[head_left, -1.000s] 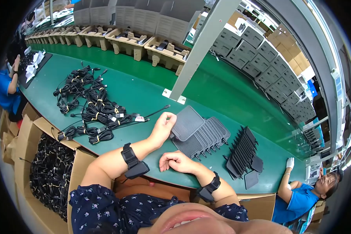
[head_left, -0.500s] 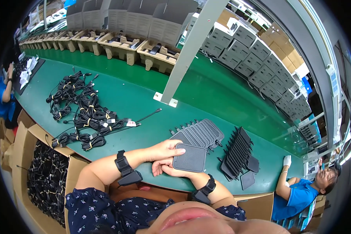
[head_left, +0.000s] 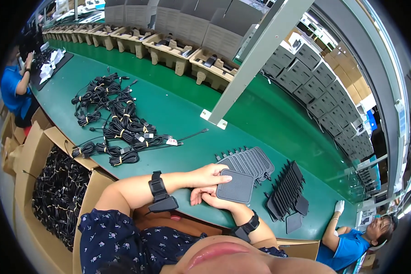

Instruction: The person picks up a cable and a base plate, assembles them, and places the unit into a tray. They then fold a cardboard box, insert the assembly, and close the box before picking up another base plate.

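A dark grey rounded-square panel with a fine dotted face [head_left: 235, 186] is tilted up in front of me. My left hand [head_left: 211, 176] grips its upper left corner, with the thumb lying on the face. My right hand [head_left: 211, 198] is under the lower left edge, its fingers curled; part of it is hidden behind the panel. Just beyond my hands lies an overlapping row of similar grey panels [head_left: 249, 163] with small tabs. To their right, another row of darker panels [head_left: 285, 189] stands closely stacked, and a loose panel [head_left: 294, 223] lies at its near end.
Bundled black cables [head_left: 118, 121] are heaped on the green table [head_left: 169, 137] to the left. A grey metal post [head_left: 242, 77] rises from the table. Moulded trays [head_left: 169, 52] line the far side. A carton of cables [head_left: 61, 201] stands at lower left. Co-workers sit at both ends.
The whole view has swung left, so the scene sits further right in the picture. Both hands keep the same hold on the panel.
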A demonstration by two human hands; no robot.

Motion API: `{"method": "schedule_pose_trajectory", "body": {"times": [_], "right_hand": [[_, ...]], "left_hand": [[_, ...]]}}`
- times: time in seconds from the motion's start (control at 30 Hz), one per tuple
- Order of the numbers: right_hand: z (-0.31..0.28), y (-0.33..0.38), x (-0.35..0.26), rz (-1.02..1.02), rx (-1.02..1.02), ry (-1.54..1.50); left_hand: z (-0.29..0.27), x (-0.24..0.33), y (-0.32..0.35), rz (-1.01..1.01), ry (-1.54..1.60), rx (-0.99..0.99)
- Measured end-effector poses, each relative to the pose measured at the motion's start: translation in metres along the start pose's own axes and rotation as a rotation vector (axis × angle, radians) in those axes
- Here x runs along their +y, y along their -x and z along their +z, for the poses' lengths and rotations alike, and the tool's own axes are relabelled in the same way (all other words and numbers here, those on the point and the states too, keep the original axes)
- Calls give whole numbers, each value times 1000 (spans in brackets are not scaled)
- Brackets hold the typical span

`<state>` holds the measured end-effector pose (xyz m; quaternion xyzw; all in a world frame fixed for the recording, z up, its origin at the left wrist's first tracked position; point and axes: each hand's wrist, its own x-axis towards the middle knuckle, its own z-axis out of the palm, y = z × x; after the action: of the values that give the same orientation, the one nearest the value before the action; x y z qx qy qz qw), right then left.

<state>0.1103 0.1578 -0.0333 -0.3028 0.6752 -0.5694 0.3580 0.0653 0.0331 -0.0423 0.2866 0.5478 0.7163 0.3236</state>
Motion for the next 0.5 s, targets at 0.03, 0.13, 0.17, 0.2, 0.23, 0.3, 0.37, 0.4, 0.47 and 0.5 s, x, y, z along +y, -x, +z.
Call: {"method": "schedule_pose_trajectory", "body": {"times": [0.03,0.13,0.17,0.2,0.23,0.3,0.37,0.4,0.47,0.5], "right_hand": [[0,0,-1,-18,-7,17],[0,1,-2,-13,4,23],[0,1,-3,6,19,10],[0,2,-2,6,28,10],[-1,1,0,2,2,-13],[-2,0,6,-8,-12,-41],[-5,1,11,28,-59,-69],[-5,1,13,34,-62,-88],[-5,1,12,32,-57,-115],[-4,1,12,37,-58,-141]], "left_hand": [[0,2,1,-10,-19,-8],[-2,1,-1,-35,-55,-12],[-2,0,-1,-51,-75,-6],[-3,0,-2,-52,-76,-15],[-3,0,-2,-42,-44,-18],[-4,0,-2,-41,-17,-33],[-4,3,-3,-52,-46,10],[-2,6,-3,-40,-32,13],[-2,5,-3,-26,-55,25],[-2,4,-3,-8,-71,43]]}}
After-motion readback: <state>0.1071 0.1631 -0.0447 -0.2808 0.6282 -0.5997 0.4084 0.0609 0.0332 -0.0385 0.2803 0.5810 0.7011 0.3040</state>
